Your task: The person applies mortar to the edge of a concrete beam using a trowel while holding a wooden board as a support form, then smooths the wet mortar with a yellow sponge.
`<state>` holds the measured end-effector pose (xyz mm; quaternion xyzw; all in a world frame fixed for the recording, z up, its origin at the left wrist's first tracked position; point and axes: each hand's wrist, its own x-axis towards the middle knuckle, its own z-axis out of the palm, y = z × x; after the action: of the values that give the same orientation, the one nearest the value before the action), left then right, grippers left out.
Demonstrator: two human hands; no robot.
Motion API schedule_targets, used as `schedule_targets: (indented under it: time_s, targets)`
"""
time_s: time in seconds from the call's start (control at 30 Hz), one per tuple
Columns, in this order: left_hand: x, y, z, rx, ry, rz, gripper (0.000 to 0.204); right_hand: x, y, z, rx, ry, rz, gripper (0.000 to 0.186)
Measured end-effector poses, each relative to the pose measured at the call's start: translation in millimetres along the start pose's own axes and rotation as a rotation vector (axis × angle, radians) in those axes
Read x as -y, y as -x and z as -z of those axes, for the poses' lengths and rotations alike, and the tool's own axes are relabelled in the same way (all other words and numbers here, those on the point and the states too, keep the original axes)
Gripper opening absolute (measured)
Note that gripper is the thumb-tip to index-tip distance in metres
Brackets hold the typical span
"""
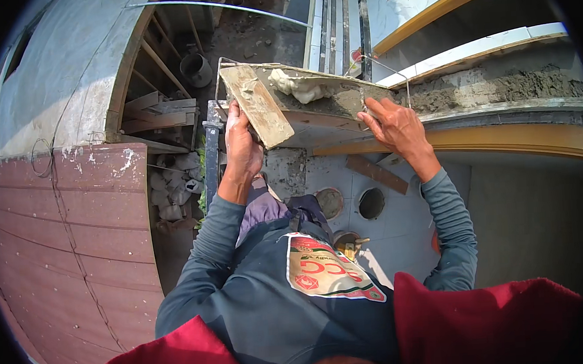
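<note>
My left hand is closed on the lower edge of a flat wooden float smeared with mortar, held tilted over the end of a ledge. On that ledge, coated in grey mortar, sits a pale wet lump of mortar just right of the float. Farther right, my right hand pinches a slim mortar-smeared tool at the ledge's near edge; its kind is hard to make out. Rough dark mortar covers the ledge's right stretch.
Thin bent rods clasp the ledge. A dark metal post stands by my left forearm. Below are round buckets, a loose plank and a tiled floor. A reddish corrugated sheet roof spreads at left.
</note>
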<state>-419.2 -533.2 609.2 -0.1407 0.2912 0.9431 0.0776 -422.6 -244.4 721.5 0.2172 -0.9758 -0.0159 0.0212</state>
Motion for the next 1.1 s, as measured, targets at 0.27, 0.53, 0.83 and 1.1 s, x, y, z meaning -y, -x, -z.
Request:
schedule_targets:
  time_s: [0.27, 0.53, 0.83, 1.1]
  targets:
    - [1, -1, -2, 0.041, 0.035, -0.01, 0.041, -5, 9, -2, -0.116, 0.004, 0.041, 0.027]
    - [9, 22, -6, 0.059, 0.077, -0.025, 0.034, -19, 27, 10, -0.161, -0.035, 0.019, 0.026]
    - [30, 46, -23, 0.081, 0.088, 0.067, 0.034, -6, 50, -47, -0.246, -0.356, -0.127, 0.032]
    - [34, 44, -24, 0.121, 0.053, 0.058, 0.032, 8, 52, -36, -0.105, -0.434, -0.282, 0.044]
